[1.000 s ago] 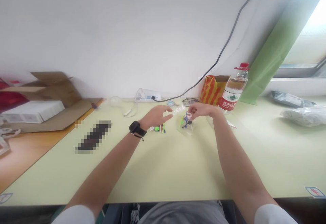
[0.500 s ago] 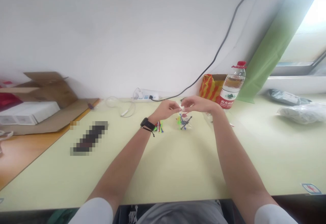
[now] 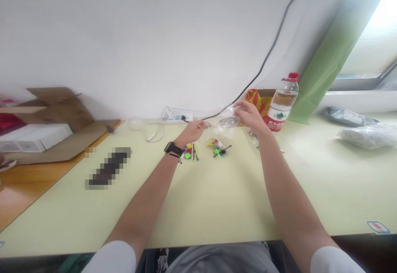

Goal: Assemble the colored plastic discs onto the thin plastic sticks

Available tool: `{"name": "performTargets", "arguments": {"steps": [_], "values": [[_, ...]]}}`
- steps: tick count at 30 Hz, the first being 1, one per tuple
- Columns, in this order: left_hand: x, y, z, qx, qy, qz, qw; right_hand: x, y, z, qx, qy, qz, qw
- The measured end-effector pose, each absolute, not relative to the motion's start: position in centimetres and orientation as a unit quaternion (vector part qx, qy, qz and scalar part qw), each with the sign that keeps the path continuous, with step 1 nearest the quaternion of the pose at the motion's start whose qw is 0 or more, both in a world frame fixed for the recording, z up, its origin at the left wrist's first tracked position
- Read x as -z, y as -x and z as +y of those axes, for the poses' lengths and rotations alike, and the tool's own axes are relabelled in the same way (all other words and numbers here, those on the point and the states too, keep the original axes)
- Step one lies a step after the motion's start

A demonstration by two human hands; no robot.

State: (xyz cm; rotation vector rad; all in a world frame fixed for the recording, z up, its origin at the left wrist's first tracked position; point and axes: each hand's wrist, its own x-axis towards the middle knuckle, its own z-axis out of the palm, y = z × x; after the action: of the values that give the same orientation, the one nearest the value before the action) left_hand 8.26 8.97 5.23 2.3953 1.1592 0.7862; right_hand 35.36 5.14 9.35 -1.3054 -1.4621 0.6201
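My right hand [image 3: 249,116] is raised above the pale green table [image 3: 217,198] and pinches the upper edge of a clear plastic bag [image 3: 228,120]. The lower corner of that bag is pinched by my left hand [image 3: 194,131], which wears a black watch [image 3: 172,149] on its wrist. Under the bag, small coloured plastic pieces [image 3: 218,149] lie loose on the table. A second cluster of coloured pieces [image 3: 190,154] sits close to my left wrist.
A water bottle with a red cap [image 3: 283,108] stands at the back right beside a red and yellow bag [image 3: 257,102]. A white power strip [image 3: 175,118] and cable lie along the wall. Cardboard and a white box [image 3: 34,137] occupy the left; plastic bags [image 3: 369,134] lie right.
My right hand has lifted the clear bag upward and away from my left hand. The coloured pieces that were in the bag now lie loose on the table beneath it.
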Motion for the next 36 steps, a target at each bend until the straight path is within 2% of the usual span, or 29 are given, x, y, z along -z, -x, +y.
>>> {"name": "performTargets", "arguments": {"steps": [3,5,10,17,24,30,36], "values": [[-3.0,-8.0,9.6,-0.219,-0.868,0.415,0.163,-7.3,-36.7,7.0,-0.291,0.570,-0.503,0.581],[-1.9,-8.1,9.7,-0.187,-0.871,0.428,0.153,-6.2,-37.5,7.8,-0.297,0.589,-0.469,0.587],[-1.2,-8.2,9.3,-0.143,-0.866,0.455,0.151,-4.2,-37.9,8.3,-0.321,0.601,-0.478,0.554],[-1.6,-8.1,9.1,-0.138,-0.883,0.413,0.173,-1.1,-34.6,8.8,-0.389,0.581,-0.527,0.483],[-1.3,-7.5,9.5,-0.133,-0.882,0.411,0.186,0.5,-32.2,9.9,-0.376,0.592,-0.571,0.427],[-1.3,-6.9,9.5,-0.121,-0.885,0.408,0.191,1.0,-31.3,10.5,-0.338,0.613,-0.574,0.425],[-1.6,-6.6,9.4,-0.105,-0.880,0.420,0.194,1.1,-30.7,11.1,-0.348,0.607,-0.546,0.461]]}}
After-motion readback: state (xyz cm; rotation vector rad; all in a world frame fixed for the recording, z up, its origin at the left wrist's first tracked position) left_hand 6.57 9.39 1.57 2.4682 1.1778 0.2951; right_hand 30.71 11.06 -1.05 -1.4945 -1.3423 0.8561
